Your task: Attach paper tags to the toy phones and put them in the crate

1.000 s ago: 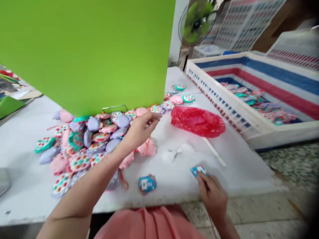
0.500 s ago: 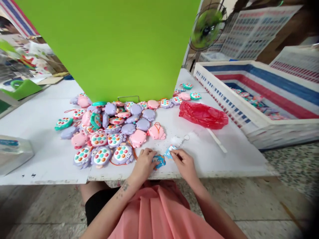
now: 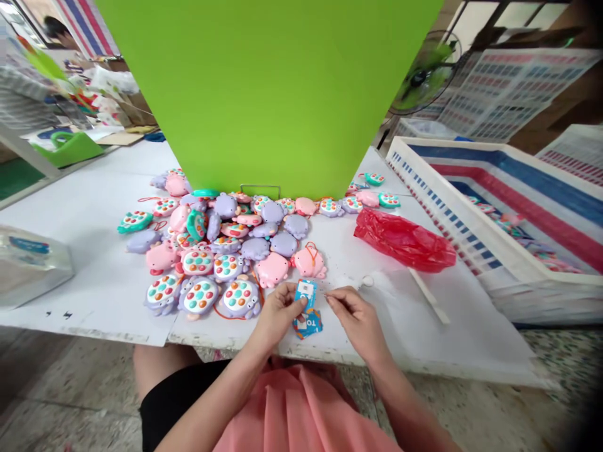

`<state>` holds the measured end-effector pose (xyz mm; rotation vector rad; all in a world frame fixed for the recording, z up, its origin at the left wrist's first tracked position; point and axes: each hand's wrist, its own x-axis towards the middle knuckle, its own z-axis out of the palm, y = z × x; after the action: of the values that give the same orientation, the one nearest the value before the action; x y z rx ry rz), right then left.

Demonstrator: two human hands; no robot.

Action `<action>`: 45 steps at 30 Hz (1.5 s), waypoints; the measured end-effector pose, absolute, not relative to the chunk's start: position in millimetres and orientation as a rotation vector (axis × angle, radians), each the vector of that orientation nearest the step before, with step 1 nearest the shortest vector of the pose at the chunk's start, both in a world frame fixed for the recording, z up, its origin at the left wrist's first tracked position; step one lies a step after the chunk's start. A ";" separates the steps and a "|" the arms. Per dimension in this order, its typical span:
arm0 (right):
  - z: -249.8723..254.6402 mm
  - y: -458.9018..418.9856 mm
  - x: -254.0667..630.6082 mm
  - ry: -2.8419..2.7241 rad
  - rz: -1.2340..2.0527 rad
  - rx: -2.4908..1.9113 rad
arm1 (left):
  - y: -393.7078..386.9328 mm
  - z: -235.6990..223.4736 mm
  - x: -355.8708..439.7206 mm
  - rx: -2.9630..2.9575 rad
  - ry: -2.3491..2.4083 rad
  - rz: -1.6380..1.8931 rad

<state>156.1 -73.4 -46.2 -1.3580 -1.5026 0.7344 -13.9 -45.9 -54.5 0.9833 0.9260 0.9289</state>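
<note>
Near the table's front edge, my left hand (image 3: pixel 281 312) pinches a small blue-and-white card tag (image 3: pixel 306 292) between thumb and fingers. Just below it lies another blue tag (image 3: pixel 311 324), orange at its edges, close to the same fingers. To the right of the tags, my right hand (image 3: pixel 355 317) is closed in a pinch; a tiny bit shows at its fingertips, too small to name. Behind that hand is a loop of thin white ties (image 3: pixel 367 282). Left of my hands lie many pink, lilac and green animal-shaped toys with coloured buttons, such as a lilac toy (image 3: pixel 240 297).
A green board (image 3: pixel 268 94) rises behind the toys. On the right are a red plastic bag (image 3: pixel 405 242), a white strip (image 3: pixel 428 296) and a large white crate (image 3: pixel 471 263) holding toys. A clear container (image 3: pixel 32 267) stands at left. A person (image 3: pixel 28 94) is farther back.
The card has passed from my right hand's fingers to my left hand, above the other tag. My right hand now pinches something tiny apart from it. The camera view has shifted.
</note>
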 end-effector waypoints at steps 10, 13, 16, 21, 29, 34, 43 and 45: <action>-34.8 -82.7 138.4 -1.670 0.486 -1.425 | -47.5 -51.1 -21.7 0.928 0.915 0.920; -31.0 -86.4 136.8 -1.702 0.367 -1.427 | -48.5 -52.2 -20.5 0.951 0.911 0.917; -27.7 -87.0 132.7 -1.792 0.238 -1.394 | -50.4 -48.9 -18.8 0.981 0.927 0.930; -23.8 -83.3 122.2 -1.899 0.105 -1.389 | -54.5 -39.9 -17.3 0.991 0.972 0.900; -17.3 -86.7 110.9 -1.970 -0.053 -1.487 | -60.2 -40.3 -18.7 1.025 0.994 0.980; -16.2 -88.5 104.8 -1.969 -0.087 -1.566 | -64.3 -41.0 -20.7 1.176 1.044 1.021; -15.3 -88.3 103.7 -2.036 -0.208 -1.668 | -64.9 -45.5 -20.6 1.560 1.148 1.029; -15.4 -87.9 103.0 -2.058 -0.218 -1.701 | -65.1 -45.3 -19.5 1.594 1.156 1.014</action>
<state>103.0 -87.9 -15.4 -1.7009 -2.0583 -0.2183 -19.5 -65.1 -45.3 1.5937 1.1558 1.0143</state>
